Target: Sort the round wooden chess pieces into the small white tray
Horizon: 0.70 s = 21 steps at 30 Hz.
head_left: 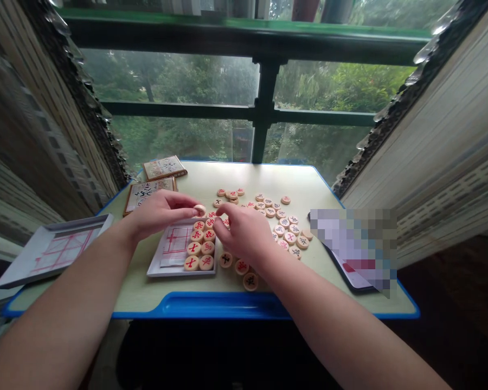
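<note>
My left hand (158,212) pinches a round wooden Chinese chess piece (199,209) between thumb and fingertips, above the far edge of a shallow white box (154,264). Two columns of pieces with red and black characters lie in the box's right part, beside a folded sheet with a red grid (175,246). My right hand (244,230) hovers over the box's right edge and the loose pieces. Its thumb and index finger are curled but apart, and nothing shows gripped in them. This hand hides some of the pieces beneath it.
Many loose chess pieces (290,237) spread across the table (309,184) on the right. A phone (350,254), partly blurred, lies at the right edge. Two small patterned boxes (165,167) sit back left. A white box lid (52,252) rests at far left. A window stands behind.
</note>
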Motion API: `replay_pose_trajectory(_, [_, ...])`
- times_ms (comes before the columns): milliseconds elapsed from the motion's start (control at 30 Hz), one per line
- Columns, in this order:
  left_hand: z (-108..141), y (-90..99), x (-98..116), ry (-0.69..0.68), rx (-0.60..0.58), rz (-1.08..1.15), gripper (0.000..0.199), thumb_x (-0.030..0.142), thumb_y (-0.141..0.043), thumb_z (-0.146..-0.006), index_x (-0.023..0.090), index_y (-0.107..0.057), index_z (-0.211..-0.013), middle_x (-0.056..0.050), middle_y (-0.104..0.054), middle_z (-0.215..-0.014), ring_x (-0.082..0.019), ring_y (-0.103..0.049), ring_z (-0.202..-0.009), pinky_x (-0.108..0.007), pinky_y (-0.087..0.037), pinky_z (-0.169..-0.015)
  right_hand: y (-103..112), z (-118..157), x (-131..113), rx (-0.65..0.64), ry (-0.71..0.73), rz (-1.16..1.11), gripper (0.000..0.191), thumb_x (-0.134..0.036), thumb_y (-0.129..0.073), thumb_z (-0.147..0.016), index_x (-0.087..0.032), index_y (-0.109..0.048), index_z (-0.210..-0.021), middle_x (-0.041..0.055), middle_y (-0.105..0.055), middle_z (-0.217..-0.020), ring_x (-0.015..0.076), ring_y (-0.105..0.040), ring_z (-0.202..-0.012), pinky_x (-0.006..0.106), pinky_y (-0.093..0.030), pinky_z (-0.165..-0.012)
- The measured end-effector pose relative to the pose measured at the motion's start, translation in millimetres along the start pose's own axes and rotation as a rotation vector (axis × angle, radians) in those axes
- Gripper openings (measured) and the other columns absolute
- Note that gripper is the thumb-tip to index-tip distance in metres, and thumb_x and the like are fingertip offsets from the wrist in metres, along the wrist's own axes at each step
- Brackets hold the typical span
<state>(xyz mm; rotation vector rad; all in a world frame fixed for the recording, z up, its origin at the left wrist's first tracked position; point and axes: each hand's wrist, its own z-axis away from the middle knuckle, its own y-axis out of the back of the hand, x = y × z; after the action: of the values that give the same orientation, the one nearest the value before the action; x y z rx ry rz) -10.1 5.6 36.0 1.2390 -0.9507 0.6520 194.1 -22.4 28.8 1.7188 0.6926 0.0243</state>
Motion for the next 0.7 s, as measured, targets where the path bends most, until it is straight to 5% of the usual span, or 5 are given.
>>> replay_pose_trajectory(133, [-2, 2.0, -3, 0.002, -0.084, -0.083, 0.036, 0.046, -0.069, -0.066, 0.015, -0.073, -0.084, -0.005, -0.072, -0.084, -0.020, -0.064, -0.080, -0.028, -0.051, -0.071, 3, 0, 2, -0.013, 0.028, -0.037, 0.029, -0.038, -0.043, -0.087, -0.022, -0.064, -0.099, 0.0041, -0.068, -0.082, 0.0183, -0.059, -0.073, 0.029, -0.039, -0.062])
replay_pose_trajectory(433, [-5, -0.4, -7, -0.006, -0.085, -0.224, 0.036, 0.047, -0.065, -0.067, 0.016, -0.071, -0.082, -0.003, -0.070, -0.076, -0.019, -0.061, -0.071, -0.024, -0.046, -0.059, 4, 13, -5, -0.147, 0.556, -0.135, 0.049, -0.053, -0.065, -0.072, -0.018, -0.058, -0.106, 0.0081, -0.060, -0.108, 0.0217, -0.052, -0.099, 0.033, -0.042, -0.082])
replay_pose_trajectory(700, [-6, 4.4, -7, 0.092, -0.023, -0.167, 0.038, 0.049, -0.071, -0.060, 0.018, -0.073, -0.082, -0.005, -0.072, -0.080, -0.022, -0.064, -0.077, -0.026, -0.050, -0.063, 1, 11, -7, -0.306, 0.501, -0.042, 0.033, -0.042, -0.062, -0.076, -0.018, -0.059, -0.099, 0.0086, -0.059, -0.099, 0.0223, -0.053, -0.089, 0.035, -0.043, -0.076])
